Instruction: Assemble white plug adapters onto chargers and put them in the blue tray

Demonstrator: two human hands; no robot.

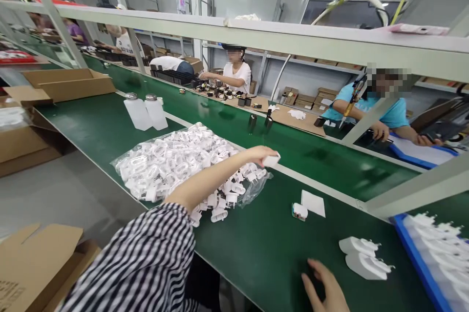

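My left hand (259,154) reaches out over the right end of the pile, its fingers closed on a small white plastic casing (271,160). Below it, white plug housings (176,158) lie heaped on a clear plastic bag (252,192). My right hand (325,288) is low over the table's near side, thumb and finger apart, with nothing in it. Two white plug chargers (366,260) lie to its right. Beyond that hand are a small circuit board with a white part (299,211) and a white square pad (313,203).
A blue tray (415,258) of white chargers stands at the right edge. Two white bottles with metal tops (141,113) stand behind the pile. Cardboard boxes (69,85) are at the left. A shelf beam (234,33) crosses overhead; several people work across the green belt (216,112).
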